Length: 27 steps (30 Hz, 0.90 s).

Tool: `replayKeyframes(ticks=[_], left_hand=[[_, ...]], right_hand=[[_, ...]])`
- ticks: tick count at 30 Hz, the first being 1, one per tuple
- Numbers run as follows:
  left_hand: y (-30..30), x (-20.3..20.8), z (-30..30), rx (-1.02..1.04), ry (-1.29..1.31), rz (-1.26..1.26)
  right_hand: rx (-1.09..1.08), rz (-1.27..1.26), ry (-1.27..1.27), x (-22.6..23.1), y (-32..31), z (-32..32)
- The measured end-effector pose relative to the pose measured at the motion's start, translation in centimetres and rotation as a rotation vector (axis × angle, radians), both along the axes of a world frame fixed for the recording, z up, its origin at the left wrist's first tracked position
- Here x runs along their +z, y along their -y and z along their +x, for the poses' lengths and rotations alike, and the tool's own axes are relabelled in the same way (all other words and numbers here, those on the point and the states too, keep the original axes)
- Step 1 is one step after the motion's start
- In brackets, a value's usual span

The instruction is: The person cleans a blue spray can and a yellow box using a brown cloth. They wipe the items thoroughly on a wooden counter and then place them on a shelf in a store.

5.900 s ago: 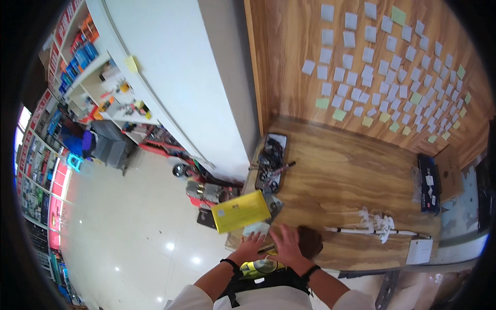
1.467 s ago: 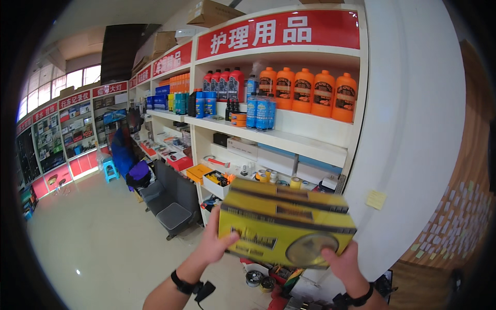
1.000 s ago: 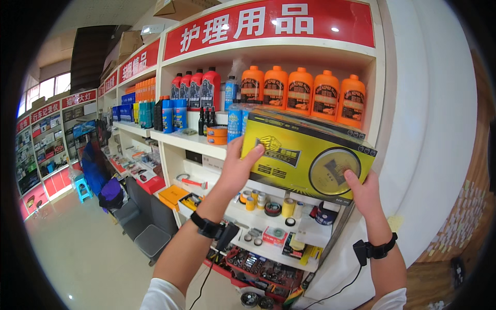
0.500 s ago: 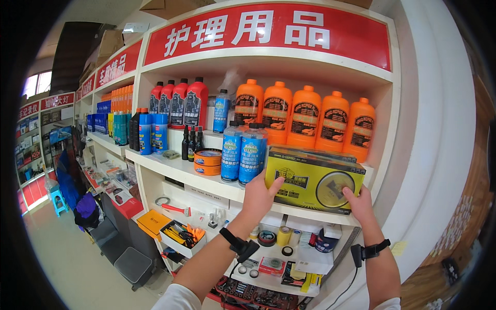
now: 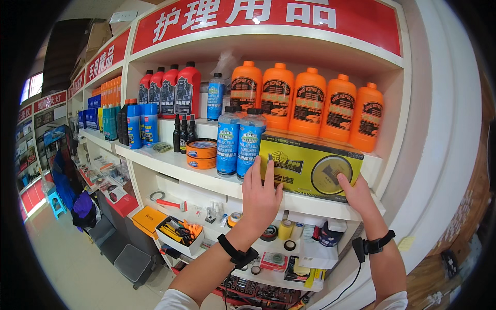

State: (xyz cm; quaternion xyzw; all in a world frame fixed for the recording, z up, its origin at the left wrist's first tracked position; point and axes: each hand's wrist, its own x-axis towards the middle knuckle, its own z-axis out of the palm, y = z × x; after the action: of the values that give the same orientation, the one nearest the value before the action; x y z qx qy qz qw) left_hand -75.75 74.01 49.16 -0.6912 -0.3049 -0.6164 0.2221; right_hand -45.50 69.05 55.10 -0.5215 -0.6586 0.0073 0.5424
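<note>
A yellow-green cardboard box (image 5: 302, 178) with a dark top and a round picture rests at the front edge of the upper shelf (image 5: 305, 200). My right hand (image 5: 359, 199) grips its right end, thumb on the front face and the other fingers hidden. My left hand (image 5: 260, 195) is at the box's lower left corner with its fingers stretched out, fingertips near or touching the front face. Left of the box stand two blue bottles (image 5: 228, 144) with black caps. Behind it is a row of orange jugs (image 5: 308, 101).
Round orange tins (image 5: 201, 150), small black bottles (image 5: 184, 134), blue spray cans (image 5: 149, 124) and red bottles (image 5: 187, 90) share the shelf. Below are tape rolls (image 5: 285, 229), a box of tools (image 5: 178, 232) and a red scraper (image 5: 173, 204). A white column (image 5: 431, 113) stands close on the right.
The box has shifted slightly left and back, now against the shelf front. My left hand has loosened, its fingers straightening along the front face. My right hand keeps its grip.
</note>
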Motion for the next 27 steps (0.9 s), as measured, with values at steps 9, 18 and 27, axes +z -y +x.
replayKeyframes(ticks=[9, 18, 27], left_hand=[[-0.5, -0.5, -0.6, -0.061, 0.045, -0.029], [-0.5, -0.9, -1.4, -0.063, 0.015, -0.061], [-3.3, 2.0, -5.8, 0.158, 0.183, -0.142]], right_hand=[[-0.044, 0.003, 0.026, 0.1, -0.1, -1.8], [-0.034, 0.058, -0.018, -0.1, -0.1, -2.0], [0.095, 0.134, -0.02, -0.7, 0.5, -1.9]])
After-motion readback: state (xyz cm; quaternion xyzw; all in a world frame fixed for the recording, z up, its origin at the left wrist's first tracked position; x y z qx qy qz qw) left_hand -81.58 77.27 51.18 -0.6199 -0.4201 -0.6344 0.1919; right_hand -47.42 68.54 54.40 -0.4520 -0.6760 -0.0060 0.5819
